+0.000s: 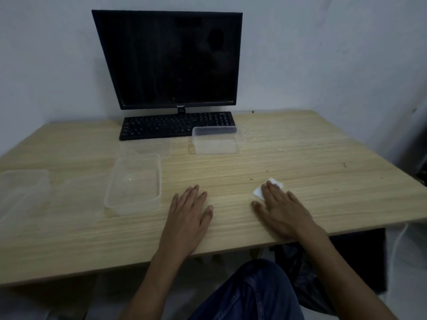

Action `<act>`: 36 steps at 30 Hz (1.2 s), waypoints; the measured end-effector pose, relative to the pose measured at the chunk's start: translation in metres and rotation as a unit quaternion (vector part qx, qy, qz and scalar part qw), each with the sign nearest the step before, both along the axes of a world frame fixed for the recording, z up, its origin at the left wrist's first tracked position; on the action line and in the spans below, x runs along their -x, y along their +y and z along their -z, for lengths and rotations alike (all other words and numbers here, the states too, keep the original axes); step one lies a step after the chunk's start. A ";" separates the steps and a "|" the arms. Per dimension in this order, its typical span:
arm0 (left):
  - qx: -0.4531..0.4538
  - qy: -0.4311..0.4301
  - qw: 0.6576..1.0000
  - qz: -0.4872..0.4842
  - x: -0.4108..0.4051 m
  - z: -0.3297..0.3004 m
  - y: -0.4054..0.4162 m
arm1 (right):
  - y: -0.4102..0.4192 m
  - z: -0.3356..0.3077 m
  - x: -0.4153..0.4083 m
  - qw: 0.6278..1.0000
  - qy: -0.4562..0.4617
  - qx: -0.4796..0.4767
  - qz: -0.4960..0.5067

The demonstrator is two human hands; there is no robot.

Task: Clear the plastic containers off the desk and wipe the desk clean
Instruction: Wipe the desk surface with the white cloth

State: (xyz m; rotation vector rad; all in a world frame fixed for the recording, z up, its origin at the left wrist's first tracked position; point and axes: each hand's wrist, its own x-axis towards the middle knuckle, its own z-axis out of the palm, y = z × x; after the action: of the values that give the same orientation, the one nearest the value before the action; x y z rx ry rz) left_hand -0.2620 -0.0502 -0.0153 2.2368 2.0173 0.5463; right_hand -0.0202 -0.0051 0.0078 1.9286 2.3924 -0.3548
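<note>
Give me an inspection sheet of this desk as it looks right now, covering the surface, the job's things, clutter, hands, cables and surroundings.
Surface: wooden desk with a few dark specks right of centre.
Job's things: clear container near the left hand; another in front of the keyboard; a third at the desk's left edge; flat clear lids seem to lie between them, hard to tell. White wipe under the right fingers.
Clutter: nothing seen beyond the specks.
Hands: left hand flat on the desk, holding nothing; right hand flat, pressing the wipe.
Cables: a pale cord hangs below the desk's right edge.
Surroundings: dark monitor, black keyboard, pale wall.
</note>
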 end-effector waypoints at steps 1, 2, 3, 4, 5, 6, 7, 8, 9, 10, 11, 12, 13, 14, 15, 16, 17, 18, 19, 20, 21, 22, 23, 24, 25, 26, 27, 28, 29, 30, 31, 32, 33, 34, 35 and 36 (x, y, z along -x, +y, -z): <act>0.000 -0.002 1.000 0.001 0.000 0.000 0.000 | 0.009 -0.001 -0.006 1.000 -0.002 0.001 0.017; 0.002 -0.007 1.000 0.001 0.000 0.000 0.001 | 0.017 -0.002 -0.009 1.000 -0.002 0.003 0.025; 0.005 -0.011 1.000 0.001 0.000 -0.001 0.002 | 0.024 -0.003 -0.007 1.000 0.001 0.004 0.025; 0.008 -0.016 1.000 0.001 0.000 0.000 0.003 | 0.029 -0.002 -0.002 1.000 0.006 0.004 0.016; 0.010 -0.019 1.000 0.000 -0.001 -0.001 0.003 | 0.032 -0.002 0.006 1.000 0.012 0.003 0.003; 0.011 -0.021 1.000 0.001 -0.001 -0.001 0.003 | 0.032 -0.001 0.015 1.000 0.018 0.001 -0.015; 0.014 -0.022 1.000 0.000 -0.001 -0.001 0.003 | 0.029 0.000 0.024 0.999 0.022 -0.002 -0.037; 0.016 -0.021 1.000 0.000 -0.001 -0.001 0.002 | 0.024 0.001 0.031 0.998 0.025 -0.008 -0.057; 0.018 -0.018 1.000 -0.001 -0.001 -0.001 0.002 | 0.019 0.003 0.036 0.997 0.027 -0.017 -0.074; 0.019 -0.014 1.000 -0.001 -0.001 -0.002 0.002 | 0.013 0.004 0.037 0.995 0.031 -0.025 -0.087; 0.019 -0.009 1.000 -0.001 0.000 -0.003 0.002 | 0.007 0.004 0.034 0.995 0.033 -0.030 -0.094; 0.017 -0.005 1.000 -0.001 0.000 -0.003 0.002 | 0.003 0.005 0.029 0.994 0.029 -0.031 -0.096; 0.016 -0.003 1.000 -0.002 0.000 -0.003 0.002 | 0.001 0.005 0.021 0.995 0.021 -0.032 -0.092; 0.015 -0.002 1.000 -0.003 0.000 -0.002 0.002 | 0.000 0.006 0.012 0.996 0.013 -0.030 -0.082; 0.015 -0.002 1.000 -0.003 0.000 -0.002 0.002 | 0.002 0.006 0.003 0.997 0.008 -0.028 -0.066; 0.014 -0.003 1.000 -0.004 0.001 -0.002 0.002 | 0.005 0.006 -0.007 0.999 0.005 -0.024 -0.046; 0.013 -0.005 1.000 -0.003 0.000 -0.001 0.002 | 0.010 0.006 -0.016 1.000 0.002 -0.020 -0.024; 0.012 -0.009 1.000 -0.002 0.000 -0.001 0.001 | 0.016 0.005 -0.023 1.000 0.000 -0.016 -0.004; 0.010 -0.013 1.000 -0.001 0.001 -0.001 0.001 | 0.023 0.006 -0.028 1.000 -0.002 -0.015 0.012; 0.007 -0.018 1.000 0.000 0.001 -0.002 0.001 | 0.030 0.006 -0.031 1.000 -0.003 -0.014 0.023; 0.006 -0.024 1.000 0.000 0.001 -0.002 0.001 | 0.036 0.006 -0.033 0.999 -0.004 -0.015 0.029; 0.006 -0.029 1.000 0.001 0.001 -0.002 0.001 | 0.043 0.007 -0.033 0.999 -0.002 -0.016 0.031; 0.005 -0.032 0.999 0.002 0.001 -0.002 0.001 | 0.050 0.007 -0.032 0.999 0.003 -0.018 0.030; 0.005 -0.034 0.999 0.003 0.002 -0.002 0.001 | 0.057 0.007 -0.030 0.999 0.007 -0.018 0.025; 0.006 -0.038 0.999 0.003 0.002 -0.002 0.000 | 0.063 0.007 -0.027 1.000 0.010 -0.020 0.019; 0.008 -0.044 0.999 0.003 0.002 -0.002 0.001 | 0.068 0.006 -0.023 1.000 0.010 -0.020 0.010; 0.013 -0.050 0.999 0.003 0.002 -0.002 0.001 | 0.074 0.005 -0.017 1.000 0.010 -0.019 -0.002; 0.017 -0.057 0.998 0.003 0.002 -0.003 0.001 | 0.077 0.003 -0.011 1.000 0.008 -0.017 -0.014; 0.018 -0.062 0.998 0.002 0.002 -0.003 0.002 | 0.081 0.002 -0.003 0.999 0.007 -0.017 -0.028; 0.020 -0.065 0.998 0.002 0.002 -0.004 0.002 | 0.083 0.000 0.006 0.999 0.004 -0.020 -0.042; 0.022 -0.067 0.997 0.001 0.001 -0.004 0.002 | 0.085 -0.001 0.015 0.998 0.003 -0.023 -0.057; 0.025 -0.072 0.997 -0.001 0.001 -0.005 0.002 | 0.087 -0.002 0.025 0.997 0.005 -0.026 -0.074; 0.027 -0.080 0.996 -0.002 0.001 -0.005 0.002 | 0.088 -0.003 0.036 0.995 0.007 -0.028 -0.092; 0.030 -0.088 0.996 -0.003 0.001 -0.006 0.002 | 0.089 -0.002 0.047 0.994 0.008 -0.028 -0.109; 0.033 -0.098 0.995 -0.001 0.001 -0.007 0.002 | 0.090 -0.002 0.058 0.992 0.009 -0.028 -0.125; 0.035 -0.110 0.993 0.001 0.001 -0.008 0.002 | 0.090 -0.001 0.069 0.990 0.009 -0.029 -0.139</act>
State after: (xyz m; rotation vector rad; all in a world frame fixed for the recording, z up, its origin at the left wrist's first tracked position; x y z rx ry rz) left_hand -0.2631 -0.0484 -0.0076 2.0387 1.8950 0.6777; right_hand -0.0887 0.0853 0.0093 1.5854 2.6611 -0.2902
